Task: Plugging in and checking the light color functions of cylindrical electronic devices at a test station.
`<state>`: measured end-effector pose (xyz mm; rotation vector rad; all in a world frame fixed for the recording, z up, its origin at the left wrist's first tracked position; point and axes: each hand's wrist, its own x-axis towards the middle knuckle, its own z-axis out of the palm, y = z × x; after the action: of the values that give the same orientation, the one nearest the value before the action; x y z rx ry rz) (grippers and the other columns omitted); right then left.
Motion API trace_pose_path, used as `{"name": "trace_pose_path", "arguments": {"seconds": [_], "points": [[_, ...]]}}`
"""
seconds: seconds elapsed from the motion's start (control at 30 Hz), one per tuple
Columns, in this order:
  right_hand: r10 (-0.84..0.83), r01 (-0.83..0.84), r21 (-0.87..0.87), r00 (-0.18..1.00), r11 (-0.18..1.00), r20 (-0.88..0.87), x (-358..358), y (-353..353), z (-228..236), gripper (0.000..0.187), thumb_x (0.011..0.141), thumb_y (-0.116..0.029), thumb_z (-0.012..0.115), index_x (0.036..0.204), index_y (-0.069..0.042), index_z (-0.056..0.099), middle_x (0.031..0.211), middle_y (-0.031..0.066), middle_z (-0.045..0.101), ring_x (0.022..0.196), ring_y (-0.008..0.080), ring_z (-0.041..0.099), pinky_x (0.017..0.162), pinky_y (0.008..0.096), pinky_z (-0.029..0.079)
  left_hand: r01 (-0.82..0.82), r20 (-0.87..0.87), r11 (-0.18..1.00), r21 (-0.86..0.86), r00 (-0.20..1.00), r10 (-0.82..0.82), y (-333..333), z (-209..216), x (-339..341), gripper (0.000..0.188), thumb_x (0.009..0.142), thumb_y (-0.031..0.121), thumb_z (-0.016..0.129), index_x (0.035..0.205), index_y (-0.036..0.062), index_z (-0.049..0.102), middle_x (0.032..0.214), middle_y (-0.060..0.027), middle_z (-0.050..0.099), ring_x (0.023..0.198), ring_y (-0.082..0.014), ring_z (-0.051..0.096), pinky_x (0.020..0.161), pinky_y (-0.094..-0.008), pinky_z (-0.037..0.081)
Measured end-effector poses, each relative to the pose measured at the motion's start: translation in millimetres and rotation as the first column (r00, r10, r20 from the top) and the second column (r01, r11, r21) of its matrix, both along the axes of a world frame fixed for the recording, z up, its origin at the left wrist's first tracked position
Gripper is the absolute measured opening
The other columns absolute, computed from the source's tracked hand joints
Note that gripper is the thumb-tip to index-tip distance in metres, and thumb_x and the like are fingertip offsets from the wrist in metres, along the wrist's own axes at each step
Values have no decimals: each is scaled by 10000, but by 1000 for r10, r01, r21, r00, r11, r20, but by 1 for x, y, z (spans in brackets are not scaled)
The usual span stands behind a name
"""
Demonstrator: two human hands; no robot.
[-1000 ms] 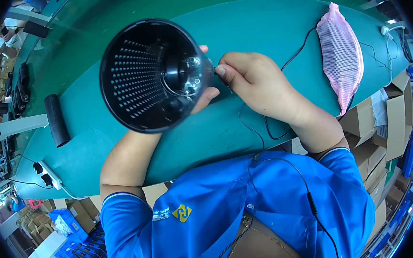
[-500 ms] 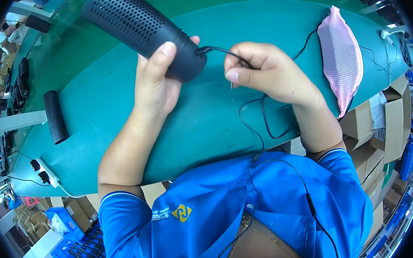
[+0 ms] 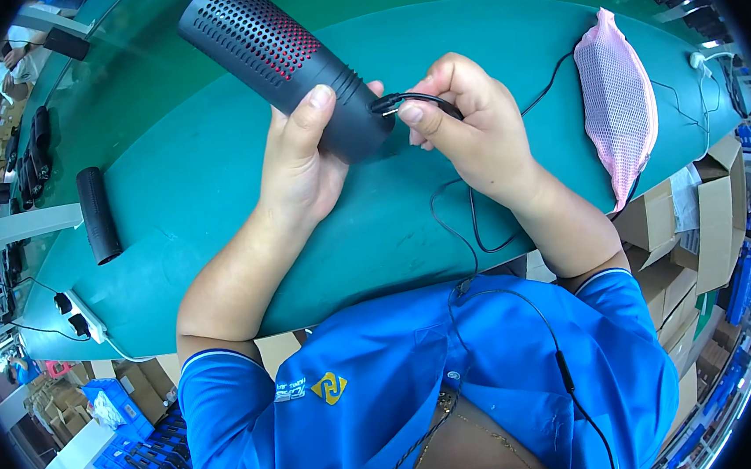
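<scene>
My left hand is wrapped round the lower end of a black cylindrical device, tilted with its perforated top to the upper left. Red light shows through part of its grille holes. A black plug with a cable sits in the device's base. Close beside it, my right hand pinches a slim audio plug with a bare metal tip pointing at the base. Whether that tip touches the device I cannot tell. A thin black cable hangs below my right hand toward my chest.
A pink mesh pouch lies on the green table to the right. Another black cylinder stands at the left, near a white power strip. Cardboard boxes are below the right edge, blue crates at lower left.
The device has shifted slightly right and down in my left hand, and red light now shows in its grille. My right hand has come up to the base with the audio plug.
</scene>
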<state>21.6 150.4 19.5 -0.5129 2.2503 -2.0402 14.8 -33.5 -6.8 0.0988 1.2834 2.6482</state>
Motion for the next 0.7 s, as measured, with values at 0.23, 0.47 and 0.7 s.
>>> {"name": "trace_pose_path", "arguments": {"seconds": [0.23, 0.47, 0.7], "points": [[14, -28, 90, 989, 996, 147, -2, -7, -5, 208, 841, -75, 688, 972, -27, 534, 739, 53, 607, 640, 88, 571, 577, 207, 474, -68, -151, 982, -174, 988, 41, 3, 2, 2, 494, 906, 355, 575, 1231, 5, 447, 1151, -160, 546, 1082, -285, 580, 911, -417, 489], [-113, 410, 211, 636, 887, -764, -8, -1, 2, 211, 814, -99, 701, 983, -19, 604, 656, 41, 588, 561, 145, 560, 519, 250, 442, -198, -233, 953, -228, 962, 144, -4, 7, -15, 525, 941, 424, 492, 1276, 24, 427, 1163, -168, 553, 1026, -287, 610, 847, -392, 520], [62, 527, 637, 742, 563, -668, 12, -6, 1, 101, 844, -128, 650, 881, -38, 624, 621, 53, 573, 497, 220, 539, 485, 290, 425, -234, -254, 929, -286, 954, 163, -5, 5, -12, 536, 966, 455, 399, 1305, 40, 386, 1149, -169, 564, 965, -280, 629, 795, -368, 536]]}}
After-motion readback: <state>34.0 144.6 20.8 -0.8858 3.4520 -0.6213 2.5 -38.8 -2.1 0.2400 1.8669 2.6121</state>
